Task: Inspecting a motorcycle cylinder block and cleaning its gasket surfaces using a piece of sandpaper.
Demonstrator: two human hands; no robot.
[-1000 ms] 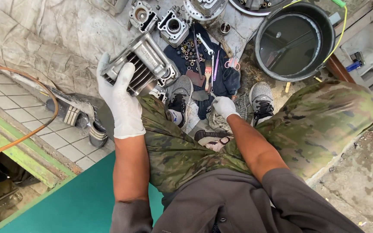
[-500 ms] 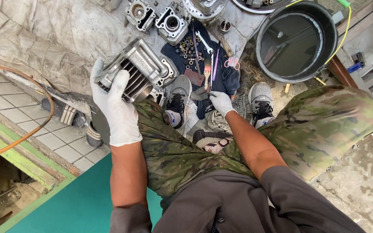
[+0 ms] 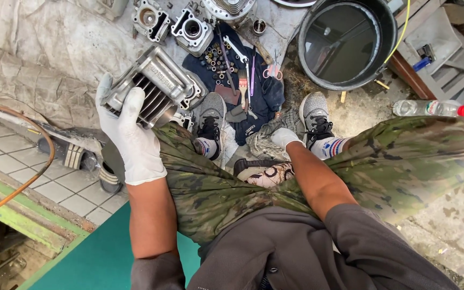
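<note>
The gloved left hand (image 3: 131,140), clenched on the finned grey metal cylinder block (image 3: 151,88), has lifted it nearer, while the right hand (image 3: 284,137) reaches low, its grip hidden.

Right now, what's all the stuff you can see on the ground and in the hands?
Cylinder: 1, silver, finned, in left hand's grip
Engine parts: several, silver, top, on tarp
Tarp: 1, grey, upper left
Blue cloth: 1, dark, between shoes, under tools
Tools: several, metal, on cloth
Rag: 1, checked, at right hand
Bucket: 1, black, upper right
Bottle: 1, clear, red cap, right
Hose: 1, orange, left
Shoes: 2, grey, centre
Left hand: white glove, holds cylinder
Right hand: white glove, on rag
</note>
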